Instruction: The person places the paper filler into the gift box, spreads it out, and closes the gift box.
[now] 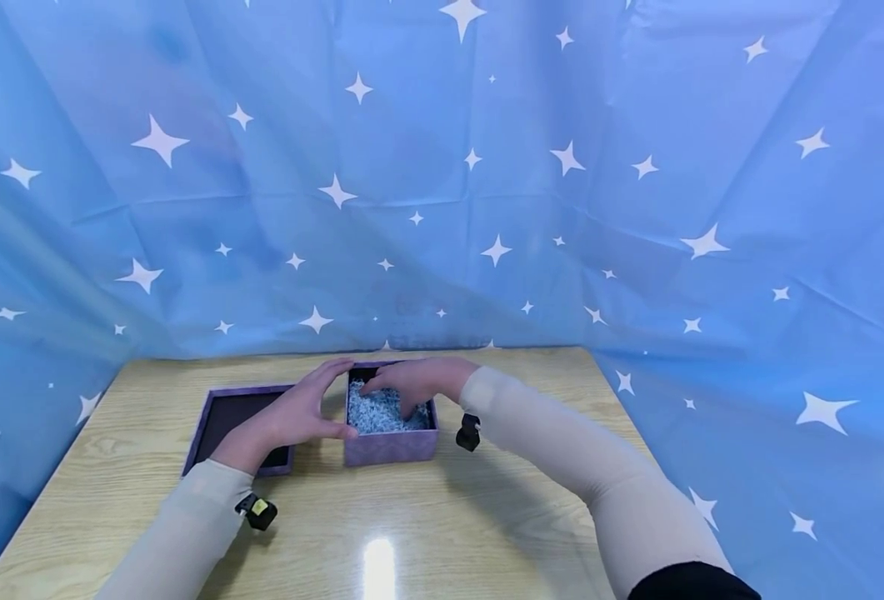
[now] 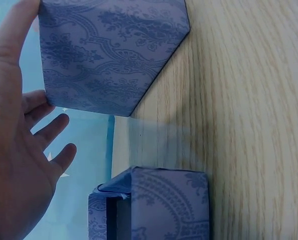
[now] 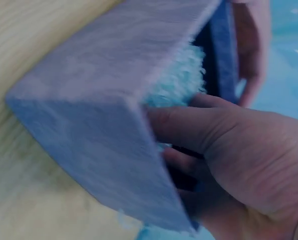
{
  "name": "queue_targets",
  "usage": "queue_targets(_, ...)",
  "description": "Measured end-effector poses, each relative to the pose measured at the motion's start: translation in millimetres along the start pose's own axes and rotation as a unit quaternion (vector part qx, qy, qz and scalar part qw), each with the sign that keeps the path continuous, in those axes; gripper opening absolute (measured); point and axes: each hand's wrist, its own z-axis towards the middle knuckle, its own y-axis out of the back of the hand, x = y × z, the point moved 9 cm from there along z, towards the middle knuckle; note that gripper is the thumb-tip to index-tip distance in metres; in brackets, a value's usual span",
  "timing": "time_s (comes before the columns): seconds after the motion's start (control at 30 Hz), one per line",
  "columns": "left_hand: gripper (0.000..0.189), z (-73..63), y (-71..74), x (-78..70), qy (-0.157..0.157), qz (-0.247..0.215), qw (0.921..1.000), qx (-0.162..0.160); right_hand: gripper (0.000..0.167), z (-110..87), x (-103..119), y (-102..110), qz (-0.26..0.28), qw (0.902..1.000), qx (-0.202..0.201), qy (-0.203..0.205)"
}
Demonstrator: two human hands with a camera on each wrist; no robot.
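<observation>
While wide-spread left hand [image 1: 302, 410] holds box [image 1: 391, 451] near far edge of table [image 1: 322, 542], shredded paper [image 1: 377, 417] lies inside, under right hand [image 1: 417, 382], its grip unclear.

The box [image 1: 391, 450] is purple with darker floral scrollwork; its shredded filling [image 1: 382, 417] is pale blue. The tray [image 1: 235, 414] on the left is patterned purple outside, its dim inside seemingly black. On the far side, blue cloth [image 1: 427, 117] bears white four-pointed stars [image 1: 462, 15]. The table [image 1: 322, 521] is pale, streaky wood grain.
</observation>
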Motion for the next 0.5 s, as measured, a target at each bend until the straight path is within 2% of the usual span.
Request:
queue_targets(0.1, 0.122, -0.8, 0.1, 1.4, 0.004, 0.002, 1.0000, 0.000, 0.090, -5.1, 1, 8, 0.016, 0.9998, 0.002, 0.010)
queue_targets(0.2, 0.121, -1.5, -0.1, 2.1, 0.007, -0.001, 1.0000, 0.000, 0.089, -6.8, 1, 11, 0.014, 0.9999, 0.009, 0.003)
queue_targets(0.37, 0.121, -1.5, -1.4, 0.1, 0.004, -0.009, 0.9999, 0.006, 0.089, -2.6, -3, -1, -0.008, 0.9979, 0.040, -0.051)
queue_targets(0.5, 0.122, -0.6, -1.5, -0.9, 0.000, -0.008, 0.9999, 0.009, 0.088, 1.9, -3, -14, -0.034, 0.9951, 0.051, -0.078)
